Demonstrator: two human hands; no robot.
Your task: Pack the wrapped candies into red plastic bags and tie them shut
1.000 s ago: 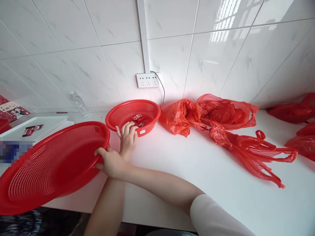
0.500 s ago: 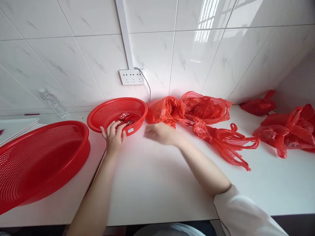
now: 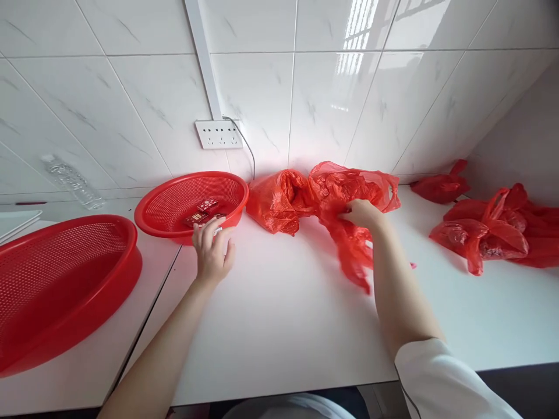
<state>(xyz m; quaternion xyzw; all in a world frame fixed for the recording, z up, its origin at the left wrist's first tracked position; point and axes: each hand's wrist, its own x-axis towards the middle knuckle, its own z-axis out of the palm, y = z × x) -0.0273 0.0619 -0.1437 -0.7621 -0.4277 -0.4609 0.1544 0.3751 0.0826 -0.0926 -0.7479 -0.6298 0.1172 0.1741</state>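
Note:
My left hand is at the front rim of the smaller red plastic basket, fingers spread and holding nothing; whether they touch the rim I cannot tell. Several small red packets with pale markings lie inside that basket. To the right, my right hand is closed on a loose red plastic bag, which hangs toward me and is smeared by motion. The fingertips are partly hidden. Just behind it lies an opened red bag, and a bunched red bag sits between it and the basket.
A larger red basket stands at the left on the white table. Behind it are a clear plastic bottle and a white tray. More red bags lie at the right. A socket panel is on the tiled wall.
My right hand has moved right from beside the small basket to the loose red bag and taken hold of it, shifting it. My left hand has drawn back slightly from the packets.

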